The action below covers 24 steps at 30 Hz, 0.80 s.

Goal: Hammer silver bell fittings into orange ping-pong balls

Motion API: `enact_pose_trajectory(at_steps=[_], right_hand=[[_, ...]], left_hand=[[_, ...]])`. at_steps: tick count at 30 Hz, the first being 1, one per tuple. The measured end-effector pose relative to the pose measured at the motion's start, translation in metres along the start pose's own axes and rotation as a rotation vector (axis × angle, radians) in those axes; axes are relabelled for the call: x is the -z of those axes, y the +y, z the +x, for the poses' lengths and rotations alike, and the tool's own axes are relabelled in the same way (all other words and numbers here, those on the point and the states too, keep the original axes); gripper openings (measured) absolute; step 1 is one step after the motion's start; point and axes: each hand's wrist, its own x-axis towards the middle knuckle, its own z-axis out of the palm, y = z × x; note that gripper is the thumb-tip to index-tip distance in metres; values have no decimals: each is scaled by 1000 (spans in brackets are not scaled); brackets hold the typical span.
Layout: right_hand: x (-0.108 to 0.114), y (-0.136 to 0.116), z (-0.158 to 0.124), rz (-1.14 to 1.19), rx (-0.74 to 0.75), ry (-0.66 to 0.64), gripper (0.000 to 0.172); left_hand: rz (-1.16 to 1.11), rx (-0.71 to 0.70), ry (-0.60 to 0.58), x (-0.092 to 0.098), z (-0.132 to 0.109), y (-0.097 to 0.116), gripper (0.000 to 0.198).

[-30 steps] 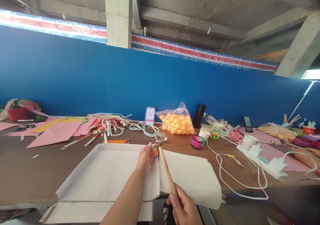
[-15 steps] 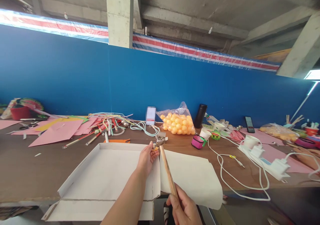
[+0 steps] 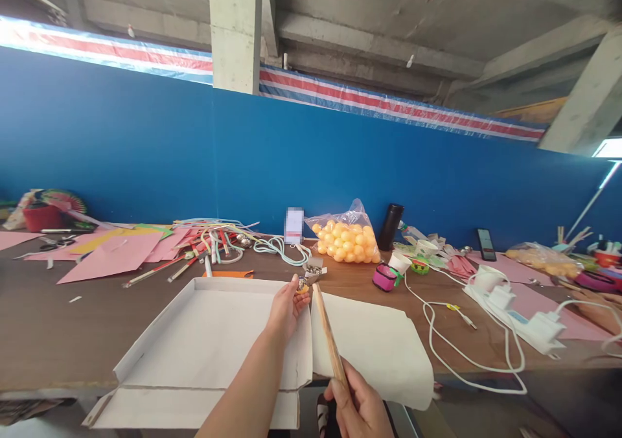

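No legible text, label, brand or number found. The small white card [image 3: 293,225] is blurred out (contents unreadable).

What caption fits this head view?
Left hand pinches small shiny metal piece atop thin wooden stick held in right hand.

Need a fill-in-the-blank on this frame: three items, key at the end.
1. The right hand grips the near end of a wooden ____, and the left hand pinches a small shiny piece at its far end.
2. The clear bag holds orange ____.
3. The wall behind the table is ____.
Missing: stick; balls; blue.
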Motion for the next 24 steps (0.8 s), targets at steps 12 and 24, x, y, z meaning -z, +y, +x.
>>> enact_pose_trajectory(at_steps=[12, 24], right_hand=[[1, 2, 0, -38, -1, -13, 63], [2, -3, -3, 38, -49, 77, 68]], left_hand=[[-6, 7, 9, 0, -1, 1, 25], [-5, 8, 10, -2, -4, 2, 27]])
